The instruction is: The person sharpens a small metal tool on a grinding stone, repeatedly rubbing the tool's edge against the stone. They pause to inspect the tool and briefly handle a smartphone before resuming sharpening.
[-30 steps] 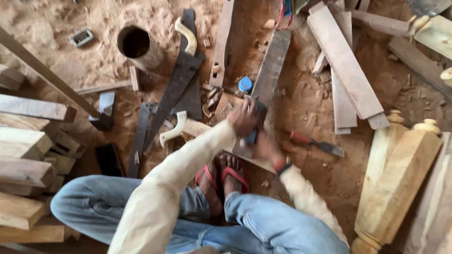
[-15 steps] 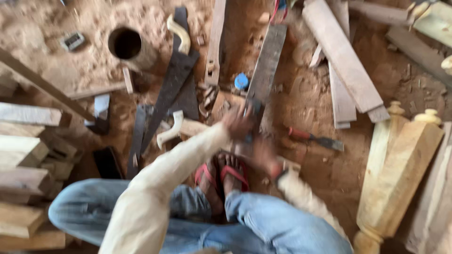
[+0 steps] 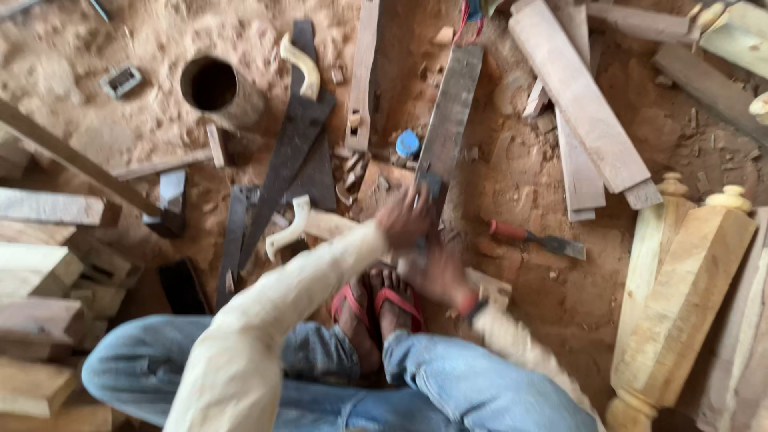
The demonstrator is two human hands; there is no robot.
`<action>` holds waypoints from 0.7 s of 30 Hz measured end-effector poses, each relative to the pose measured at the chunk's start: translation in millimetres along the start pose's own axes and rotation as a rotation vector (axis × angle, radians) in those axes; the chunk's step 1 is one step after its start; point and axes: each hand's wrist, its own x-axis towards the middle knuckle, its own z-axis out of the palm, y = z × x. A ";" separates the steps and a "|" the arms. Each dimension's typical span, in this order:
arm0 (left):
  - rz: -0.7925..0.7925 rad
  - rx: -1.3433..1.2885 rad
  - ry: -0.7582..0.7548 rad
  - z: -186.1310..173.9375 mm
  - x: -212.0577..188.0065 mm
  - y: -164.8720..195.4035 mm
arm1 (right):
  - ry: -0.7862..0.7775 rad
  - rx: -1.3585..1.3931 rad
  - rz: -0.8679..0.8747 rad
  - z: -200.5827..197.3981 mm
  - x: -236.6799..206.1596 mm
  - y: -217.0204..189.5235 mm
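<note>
Both arms reach forward, blurred left hand (image 3: 404, 218) above the blurred right hand (image 3: 438, 276).

A long, dark, weathered wooden plank (image 3: 450, 120) lies flat on the sawdust-strewn ground, running from the far centre toward the near centre, tilted slightly leftward. Its near end sits just beyond a pair of red sandals (image 3: 376, 308), blurred.
</note>
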 end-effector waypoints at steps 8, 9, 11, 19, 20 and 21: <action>-0.051 0.035 -0.217 -12.9 24.2 -8.5 | -0.282 0.638 0.457 -26.2 20.1 18.9; -0.003 -0.018 -0.202 -18.0 2.7 -2.5 | -0.147 0.606 0.326 -28.6 2.5 2.0; 0.078 -0.085 -0.227 -19.4 -27.5 10.8 | 0.113 0.545 0.106 -29.8 -27.5 -31.4; -0.063 0.004 -0.278 24.0 34.5 -24.4 | -0.220 0.444 0.317 -19.4 47.5 41.6; -0.086 -0.009 -0.267 22.0 37.3 -26.0 | -0.054 0.434 0.262 -20.8 52.8 46.3; -0.113 -0.027 -0.259 20.5 39.6 -25.0 | -0.064 0.460 0.282 -22.5 50.0 43.3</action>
